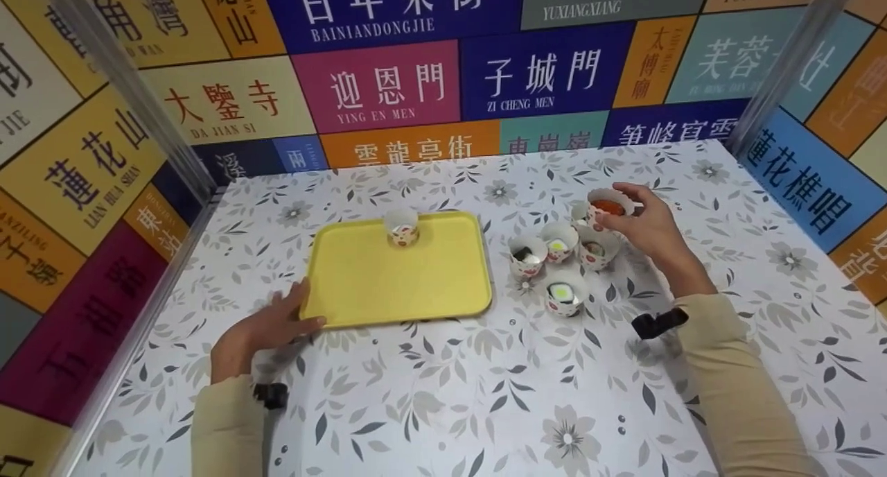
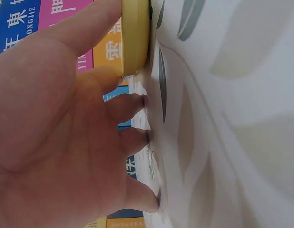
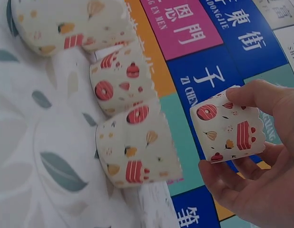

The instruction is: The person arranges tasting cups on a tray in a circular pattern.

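My right hand (image 1: 655,231) holds a paper baking cup (image 3: 228,126) between thumb and fingers, raised above the table. Something orange-red (image 1: 608,209) fills that cup. Below and beside it stand several similar cups, one with a dark and white piece (image 1: 527,261), one with a white and yellow-green piece (image 1: 564,298). On the left, a yellow tray (image 1: 388,276) lies flat, and my left hand (image 1: 267,324) touches its near left corner. In the left wrist view the thumb (image 2: 97,23) lies against the tray's edge, while other fingers reach the tabletop. A single cup (image 1: 402,229) stands on the tray near its far rim.
A white cloth with grey leaves and flowers (image 1: 568,428) covers the table. Behind and at both sides rise panels of coloured blocks with Chinese lettering (image 1: 388,82). Clear upright strips (image 1: 790,61) mark the corners. Each wrist wears a small black device (image 1: 658,322).
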Available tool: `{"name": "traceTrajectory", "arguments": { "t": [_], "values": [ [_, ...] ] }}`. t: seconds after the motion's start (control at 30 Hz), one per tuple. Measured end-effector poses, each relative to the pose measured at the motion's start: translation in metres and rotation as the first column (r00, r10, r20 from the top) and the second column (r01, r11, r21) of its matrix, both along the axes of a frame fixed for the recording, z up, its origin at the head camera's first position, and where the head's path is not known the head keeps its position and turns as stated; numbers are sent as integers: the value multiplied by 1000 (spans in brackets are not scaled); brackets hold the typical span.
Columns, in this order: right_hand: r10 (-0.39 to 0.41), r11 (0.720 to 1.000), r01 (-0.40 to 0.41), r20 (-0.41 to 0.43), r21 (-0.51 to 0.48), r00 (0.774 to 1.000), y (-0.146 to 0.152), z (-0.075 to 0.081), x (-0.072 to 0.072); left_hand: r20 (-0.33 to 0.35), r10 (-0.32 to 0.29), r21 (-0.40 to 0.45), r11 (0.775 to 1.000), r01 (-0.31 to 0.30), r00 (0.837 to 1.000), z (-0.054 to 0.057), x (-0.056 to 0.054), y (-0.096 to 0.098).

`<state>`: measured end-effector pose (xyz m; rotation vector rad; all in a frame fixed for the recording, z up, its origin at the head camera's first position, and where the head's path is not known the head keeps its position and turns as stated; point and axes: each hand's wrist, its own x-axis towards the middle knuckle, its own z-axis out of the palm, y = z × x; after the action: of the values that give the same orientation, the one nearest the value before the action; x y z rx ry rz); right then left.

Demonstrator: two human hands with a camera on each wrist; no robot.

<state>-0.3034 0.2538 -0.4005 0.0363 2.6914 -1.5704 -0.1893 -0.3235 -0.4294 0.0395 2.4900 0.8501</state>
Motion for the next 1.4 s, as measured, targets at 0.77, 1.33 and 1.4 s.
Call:
{"name": "traceTrajectory", "arguments": {
  "t": [0.77,1.33,1.4],
  "values": [
    [126,988,-126,-13,-85,992,-90,24,4,-5,-4,31,1000,4,1000,-3,-2,-1],
    [152,984,-153,-18,-97,988,-156,27,-4,4,17,9,1000,-17,1000,-3,-2,0],
    [165,983,-165,-18,-82,986,-161,25,-5,1,7,6,1000,-7,1000,-3,-2,0]
  ]
}}
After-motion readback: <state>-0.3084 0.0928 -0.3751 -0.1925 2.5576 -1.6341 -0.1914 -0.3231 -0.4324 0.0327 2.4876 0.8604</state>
